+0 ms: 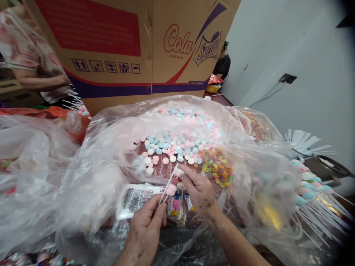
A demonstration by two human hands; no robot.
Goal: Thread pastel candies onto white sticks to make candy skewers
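Observation:
My left hand point(146, 223) pinches the lower end of a thin white stick point(168, 184) that carries a pink round candy point(171, 190). My right hand point(198, 188) is closed in a pinch at the stick's upper end, on a small white candy point(179, 170). Both hands work just above printed wrapper sheets point(138, 197). Beyond them lies a heap of pink, blue and white round candies point(172, 147) and a patch of small coloured ring candies point(216, 168), all inside a large clear plastic bag point(105, 159).
A big cardboard box point(133, 48) printed "Cola" stands behind the bag. Finished candy sticks point(310, 188) fan out at the right beside white sticks point(302, 142). Crumpled clear plastic point(30, 166) fills the left. One person's arm point(36, 79) shows at far left; another person sits at the back.

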